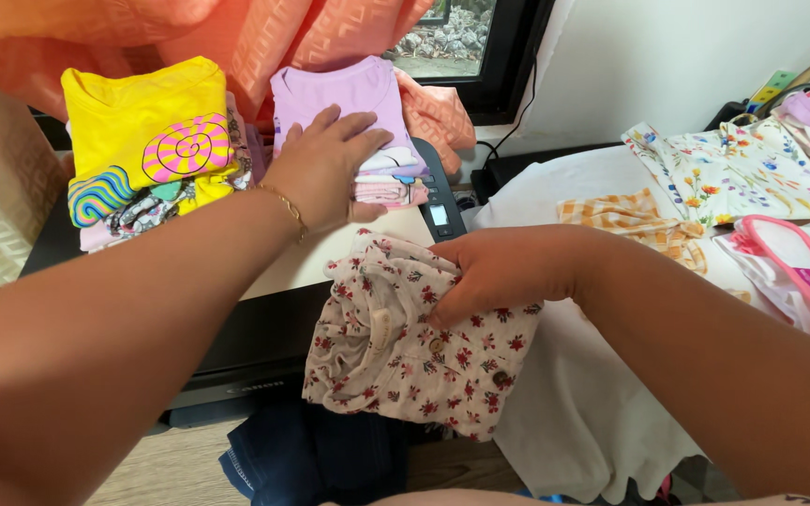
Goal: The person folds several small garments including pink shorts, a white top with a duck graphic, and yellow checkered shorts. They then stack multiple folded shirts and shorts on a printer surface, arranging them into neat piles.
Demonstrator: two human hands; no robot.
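A yellow shirt [142, 141] is lying far left. The left hand [322, 169] is pressing released, spread fingers on the lilac stack [358, 112]. Nearer, the right hand [503, 272] is grasping the folded floral garment [405, 347], its long axis running far-left to near-right.

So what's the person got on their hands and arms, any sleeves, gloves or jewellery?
Both arms are bare, with no sleeves in view and no gloves. The left hand has a thin gold-coloured chain bracelet at the wrist. The right hand shows no ring, watch or bracelet from this angle.
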